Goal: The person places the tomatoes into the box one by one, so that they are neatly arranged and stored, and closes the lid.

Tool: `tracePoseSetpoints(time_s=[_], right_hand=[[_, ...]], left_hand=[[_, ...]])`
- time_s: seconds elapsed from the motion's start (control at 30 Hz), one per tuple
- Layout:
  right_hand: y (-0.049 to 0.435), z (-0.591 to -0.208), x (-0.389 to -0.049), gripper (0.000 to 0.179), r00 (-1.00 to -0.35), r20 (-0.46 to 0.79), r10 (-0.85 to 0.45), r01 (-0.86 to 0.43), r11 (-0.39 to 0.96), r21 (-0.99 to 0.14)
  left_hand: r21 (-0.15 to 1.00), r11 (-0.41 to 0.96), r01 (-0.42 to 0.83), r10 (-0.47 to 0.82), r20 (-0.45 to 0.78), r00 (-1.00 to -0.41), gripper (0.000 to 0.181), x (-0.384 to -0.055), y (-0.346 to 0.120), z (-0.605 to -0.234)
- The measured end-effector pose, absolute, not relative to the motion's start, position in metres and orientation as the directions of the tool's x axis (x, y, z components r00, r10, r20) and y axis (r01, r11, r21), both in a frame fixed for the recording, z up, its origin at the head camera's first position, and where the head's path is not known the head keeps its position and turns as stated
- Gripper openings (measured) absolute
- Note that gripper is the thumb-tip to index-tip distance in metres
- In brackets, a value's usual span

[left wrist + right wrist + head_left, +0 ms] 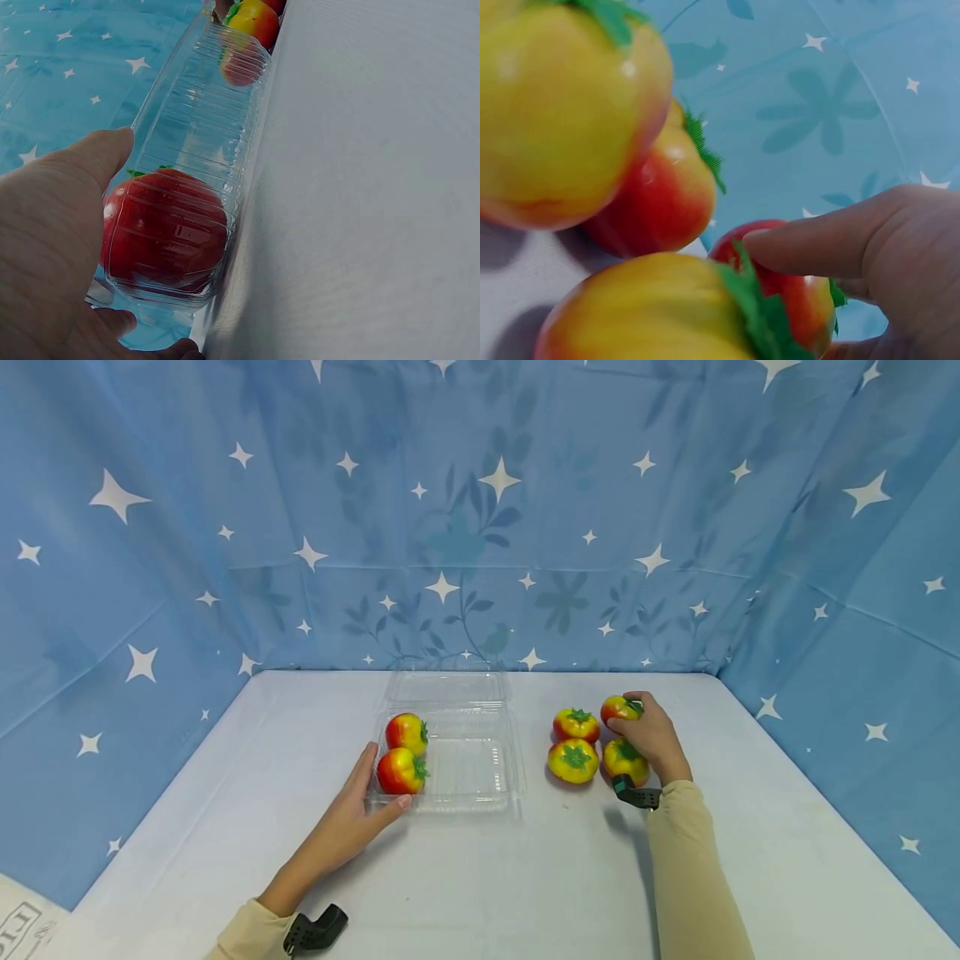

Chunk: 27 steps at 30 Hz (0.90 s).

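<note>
A clear plastic clamshell box (461,768) stands with its lid folded back. Two red-and-yellow tomatoes with green leaf tops sit in its left part, a back one (406,732) and a front one (399,772). My left hand (337,827) holds the box at its front left corner, thumb along the front wall and fingers on the left side. On the right, my right hand (654,735) grips the far right tomato (617,708) of a loose group, thumb and fingers round it. In the right wrist view that tomato (810,300) is partly hidden by a nearer one.
Three other tomatoes stand close by: a back left one (574,727), a front left one (573,762) and one (626,763) under my right wrist. The box lid (448,685) lies toward the blue star-patterned curtain (465,510). A white cloth (480,885) covers the table.
</note>
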State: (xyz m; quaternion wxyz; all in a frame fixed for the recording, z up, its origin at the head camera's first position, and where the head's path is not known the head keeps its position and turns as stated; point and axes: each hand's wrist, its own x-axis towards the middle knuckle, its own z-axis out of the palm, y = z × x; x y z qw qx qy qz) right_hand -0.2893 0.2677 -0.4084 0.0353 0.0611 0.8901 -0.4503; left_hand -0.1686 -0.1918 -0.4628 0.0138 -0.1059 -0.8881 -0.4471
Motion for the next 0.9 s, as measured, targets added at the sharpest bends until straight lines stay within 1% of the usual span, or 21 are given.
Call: tracePoseSetpoints(time_s=[0.23, 0.57, 0.9], right_hand=[[0.261, -0.397, -0.290, 0.072, -0.998, -0.044, 0.051, 0.066, 0.604, -0.794], [0.246, -0.381, -0.285, 0.072, -0.998, 0.064, -0.026, -0.067, 0.607, -0.792], [0.226, -0.372, -0.281, 0.074, -0.996, 0.026, -0.087, -0.071, 0.560, -0.826]], left_hand=[[0.793, 0.575, 0.200, 0.170, 0.124, -0.978, 0.108, -0.168, -0.192, -0.463], [0.794, 0.576, 0.194, 0.170, 0.115, -0.979, 0.108, -0.170, -0.193, -0.464], [0.787, 0.584, 0.200, 0.173, 0.120, -0.978, 0.109, -0.170, -0.192, -0.465]])
